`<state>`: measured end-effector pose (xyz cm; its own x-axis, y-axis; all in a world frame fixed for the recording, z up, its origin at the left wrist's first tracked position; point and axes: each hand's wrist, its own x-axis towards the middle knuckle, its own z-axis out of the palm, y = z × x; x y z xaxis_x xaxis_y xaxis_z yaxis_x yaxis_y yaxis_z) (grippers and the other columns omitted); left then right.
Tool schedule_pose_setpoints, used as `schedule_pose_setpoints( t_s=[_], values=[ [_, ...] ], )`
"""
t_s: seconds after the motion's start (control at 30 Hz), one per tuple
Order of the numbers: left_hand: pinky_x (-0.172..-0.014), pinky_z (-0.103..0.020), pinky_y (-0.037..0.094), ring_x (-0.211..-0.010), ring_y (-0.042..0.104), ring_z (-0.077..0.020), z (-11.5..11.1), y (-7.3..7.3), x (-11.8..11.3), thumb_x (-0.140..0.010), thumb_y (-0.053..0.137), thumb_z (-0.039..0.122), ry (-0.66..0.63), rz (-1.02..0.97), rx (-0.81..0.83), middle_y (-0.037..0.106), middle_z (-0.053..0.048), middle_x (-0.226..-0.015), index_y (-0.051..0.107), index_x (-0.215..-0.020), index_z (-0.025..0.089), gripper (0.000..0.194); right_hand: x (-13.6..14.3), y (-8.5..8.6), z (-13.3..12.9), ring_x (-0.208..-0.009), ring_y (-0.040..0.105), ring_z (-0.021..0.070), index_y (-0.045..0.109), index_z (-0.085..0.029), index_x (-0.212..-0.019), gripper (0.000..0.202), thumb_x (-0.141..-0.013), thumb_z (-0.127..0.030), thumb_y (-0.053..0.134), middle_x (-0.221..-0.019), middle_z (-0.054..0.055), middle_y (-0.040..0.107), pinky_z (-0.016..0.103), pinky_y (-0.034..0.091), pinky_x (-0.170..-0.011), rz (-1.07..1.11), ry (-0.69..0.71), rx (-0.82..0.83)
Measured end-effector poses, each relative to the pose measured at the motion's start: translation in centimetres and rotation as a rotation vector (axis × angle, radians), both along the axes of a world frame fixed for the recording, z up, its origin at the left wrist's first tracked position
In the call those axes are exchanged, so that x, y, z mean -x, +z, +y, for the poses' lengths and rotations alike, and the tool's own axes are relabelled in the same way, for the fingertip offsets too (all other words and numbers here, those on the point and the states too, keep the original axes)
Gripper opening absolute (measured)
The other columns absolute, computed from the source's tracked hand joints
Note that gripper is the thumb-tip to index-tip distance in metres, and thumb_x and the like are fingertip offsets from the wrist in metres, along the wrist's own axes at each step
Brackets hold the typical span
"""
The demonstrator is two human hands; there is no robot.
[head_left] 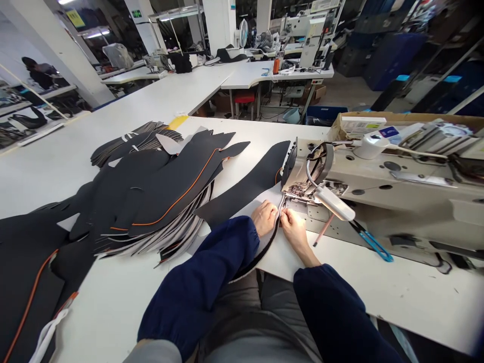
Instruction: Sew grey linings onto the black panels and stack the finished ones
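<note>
My left hand is closed on the edge of a grey fabric panel, fingers curled. Opposite it, my right hand pinches the panel's dark edge, close to the lit needle area of a sewing machine. A black strip runs along this edge and curves down toward my lap. Under the machine's head, the fingertips are partly hidden by the fabric. Behind my left hand lies a dark panel reaching up to the machine.
Left of my hands, dark panels with orange piping lie piled on the white table. Blue-handled snips and a pencil-like stick lie by the machine. A cardboard box stands behind it.
</note>
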<state>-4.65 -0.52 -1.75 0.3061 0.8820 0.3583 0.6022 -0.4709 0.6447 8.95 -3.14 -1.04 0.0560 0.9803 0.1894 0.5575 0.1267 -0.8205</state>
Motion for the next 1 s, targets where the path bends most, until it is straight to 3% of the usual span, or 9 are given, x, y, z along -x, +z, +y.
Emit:
schedule_pose_setpoints(
  t_s=[0.17,0.37,0.43,0.5,0.57,0.63,0.8,0.9,1.0],
  values=[
    [-0.079,-0.028,0.046,-0.084,0.054,-0.0155,0.4,0.3,0.4,-0.081,0.040,0.006,-0.150,-0.044,-0.021,0.056,-0.005,-0.089,0.049,-0.075,0.020,0.017,-0.2,-0.5,0.2,-0.068,0.054,0.0214,0.044,-0.025,-0.072,0.021,-0.086,-0.038,0.037,-0.069,0.004,0.055,0.036,0.044,-0.069,-0.114,0.095,-0.094],
    [-0.081,-0.029,0.048,-0.085,0.056,-0.0149,0.5,0.1,0.5,-0.080,0.042,0.007,-0.143,-0.097,-0.006,0.057,-0.005,-0.089,0.053,-0.075,0.019,0.017,-2.6,0.6,-1.9,-0.087,0.060,0.0214,0.057,-0.024,-0.091,0.023,-0.090,-0.033,0.036,-0.093,0.007,0.064,0.035,0.048,-0.079,-0.227,0.279,-0.181],
    [-0.079,-0.029,0.048,-0.081,0.056,-0.0143,0.4,0.0,0.4,-0.080,0.045,0.007,-0.137,-0.125,0.003,0.058,-0.004,-0.088,0.054,-0.074,0.018,0.015,-4.4,1.6,-2.6,-0.098,0.058,0.0246,0.058,-0.022,-0.098,0.025,-0.092,-0.031,0.035,-0.101,0.010,0.063,0.039,0.047,-0.087,-0.262,0.217,-0.215],
    [-0.077,-0.028,0.050,-0.078,0.056,-0.0135,0.2,0.1,0.3,-0.079,0.047,0.008,-0.117,-0.133,0.026,0.058,-0.004,-0.086,0.054,-0.072,0.018,0.014,-6.2,2.5,-2.7,-0.106,0.054,0.0304,0.059,-0.018,-0.105,0.030,-0.092,-0.030,0.034,-0.108,0.016,0.061,0.047,0.043,-0.091,-0.391,0.029,-0.252],
    [-0.075,-0.028,0.051,-0.074,0.056,-0.0127,-0.3,0.6,0.3,-0.079,0.051,0.011,-0.083,-0.126,0.052,0.058,-0.004,-0.089,0.054,-0.075,0.018,0.008,-7.8,3.0,-2.3,-0.114,0.048,0.0355,0.057,-0.013,-0.115,0.035,-0.092,-0.029,0.035,-0.118,0.022,0.057,0.053,0.040,-0.093,-0.635,-0.147,-0.260],
    [-0.078,-0.030,0.051,-0.078,0.058,-0.0142,-1.1,1.2,0.7,-0.079,0.057,0.019,-0.045,-0.087,0.061,0.058,-0.005,-0.097,0.056,-0.087,0.018,0.007,-8.8,3.2,-1.7,-0.120,0.045,0.0371,0.052,-0.010,-0.124,0.040,-0.091,-0.026,0.037,-0.128,0.023,0.053,0.056,0.037,-0.096,-0.900,-0.178,-0.236],
    [-0.094,-0.042,0.046,-0.106,0.053,-0.0263,-3.1,3.3,3.7,-0.079,0.063,0.040,0.015,0.210,0.027,0.054,-0.010,-0.116,0.053,-0.116,0.020,0.044,-8.3,2.8,-2.2,-0.116,0.047,0.0357,0.053,-0.007,-0.122,0.038,-0.091,-0.022,0.037,-0.130,0.024,0.052,0.057,0.033,-0.098,-1.129,0.018,-0.248],
    [-0.091,-0.043,0.045,-0.106,0.053,-0.0282,-3.4,4.4,5.7,-0.079,0.063,0.045,0.051,0.356,0.064,0.052,-0.011,-0.119,0.051,-0.120,0.020,0.050,-7.3,3.1,-3.6,-0.112,0.051,0.0297,0.060,-0.011,-0.108,0.029,-0.090,-0.018,0.039,-0.126,0.019,0.056,0.043,0.041,-0.089,-1.130,0.150,-0.270],
    [-0.090,-0.042,0.046,-0.104,0.053,-0.0276,-3.5,5.1,6.2,-0.079,0.063,0.048,0.045,0.381,0.078,0.051,-0.010,-0.118,0.052,-0.117,0.020,0.048,-8.1,3.4,-4.4,-0.102,0.055,0.0277,0.062,-0.014,-0.101,0.031,-0.082,-0.005,0.039,-0.121,0.016,0.057,0.038,0.043,-0.078,-1.163,0.178,-0.213]
  ],
)
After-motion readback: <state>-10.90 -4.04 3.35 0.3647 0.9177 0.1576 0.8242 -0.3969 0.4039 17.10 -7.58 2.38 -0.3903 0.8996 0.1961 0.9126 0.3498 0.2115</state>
